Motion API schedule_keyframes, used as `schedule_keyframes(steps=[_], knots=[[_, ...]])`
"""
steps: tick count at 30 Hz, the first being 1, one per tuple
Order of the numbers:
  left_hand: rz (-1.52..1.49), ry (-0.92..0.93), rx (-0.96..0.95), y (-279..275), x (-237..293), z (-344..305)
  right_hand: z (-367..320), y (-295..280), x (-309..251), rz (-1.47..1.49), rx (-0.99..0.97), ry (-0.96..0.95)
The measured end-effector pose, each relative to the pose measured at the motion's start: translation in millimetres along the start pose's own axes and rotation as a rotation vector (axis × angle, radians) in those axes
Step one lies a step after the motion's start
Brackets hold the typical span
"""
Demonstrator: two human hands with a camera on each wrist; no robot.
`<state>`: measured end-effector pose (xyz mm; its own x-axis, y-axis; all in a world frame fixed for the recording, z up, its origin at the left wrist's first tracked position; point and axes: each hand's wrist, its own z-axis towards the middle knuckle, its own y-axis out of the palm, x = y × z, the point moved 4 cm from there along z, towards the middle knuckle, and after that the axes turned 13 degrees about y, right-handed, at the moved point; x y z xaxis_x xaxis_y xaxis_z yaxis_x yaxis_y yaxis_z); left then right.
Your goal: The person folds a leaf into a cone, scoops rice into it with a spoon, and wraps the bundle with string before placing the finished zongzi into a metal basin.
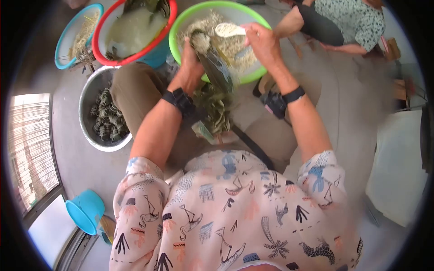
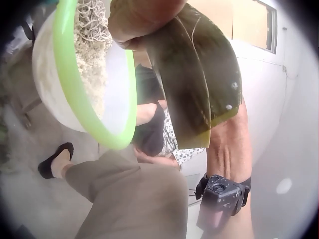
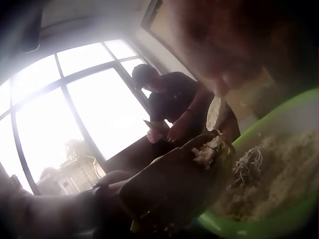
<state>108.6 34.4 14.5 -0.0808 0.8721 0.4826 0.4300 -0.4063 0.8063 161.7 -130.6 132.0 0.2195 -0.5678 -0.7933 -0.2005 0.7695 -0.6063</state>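
Note:
My left hand (image 1: pixel 192 67) grips a long green leaf (image 1: pixel 218 74) folded into a cone. Pale rice (image 1: pixel 200 42) fills its upper opening, and the leaf's tail hangs down toward my lap. My right hand (image 1: pixel 264 45) pinches the handle of a white spoon (image 1: pixel 228 30), which carries some rice just right of the cone's mouth. Both hands are over a green-rimmed basin (image 1: pixel 174 41) of rice. In the left wrist view the leaf (image 2: pixel 199 74) hangs broad and flat from my fingers. The right wrist view has the spoon (image 3: pixel 214 113) right above the rice-filled cone (image 3: pixel 169 181).
A heap of leaves (image 1: pixel 214 113) lies at my lap. To the left stand a red-rimmed basin (image 1: pixel 95 38) with cloudy water and leaves, a blue-rimmed basin (image 1: pixel 58 56), and a metal pot (image 1: pixel 86 108) of wrapped dumplings. Another person (image 1: pixel 348 22) sits at upper right.

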Motion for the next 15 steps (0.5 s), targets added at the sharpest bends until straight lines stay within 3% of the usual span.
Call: schedule_keyframes(steps=[1, 2, 3, 4, 6, 8, 11, 15], knots=[[0.033, 0.002, -0.010, -6.6, -0.1, 0.4, -2.8, -3.3, 19.2, -0.002, -0.004, 0.026], [0.064, 0.015, -0.025, -12.4, 4.1, 3.0, -1.6, -1.9, 33.6, -0.188, -0.002, -0.033], [-0.132, -0.027, -0.014, -10.3, 7.1, -1.0, -1.9, 1.6, 46.7, -0.370, 0.000, -0.101], [-0.130, -0.028, -0.015, -14.0, 8.6, -2.4, -3.6, 5.5, 65.4, -0.368, 0.002, -0.100], [-0.117, 0.041, -0.008, -17.4, 15.8, -4.1, -11.5, 18.4, 92.4, -0.728, -0.081, -0.078], [-0.137, 0.019, 0.044, -22.7, 15.8, -11.9, -17.8, 20.3, 106.1, -0.742, -0.096, -0.023], [-0.169, 0.065, -0.068, -32.6, 23.4, -11.6, -16.5, 25.1, 116.8, -0.769, -0.107, 0.026], [-0.081, 0.090, -0.078, -40.7, 30.4, -13.7, -7.5, 55.9, 156.0, -0.691, -0.169, 0.059]])
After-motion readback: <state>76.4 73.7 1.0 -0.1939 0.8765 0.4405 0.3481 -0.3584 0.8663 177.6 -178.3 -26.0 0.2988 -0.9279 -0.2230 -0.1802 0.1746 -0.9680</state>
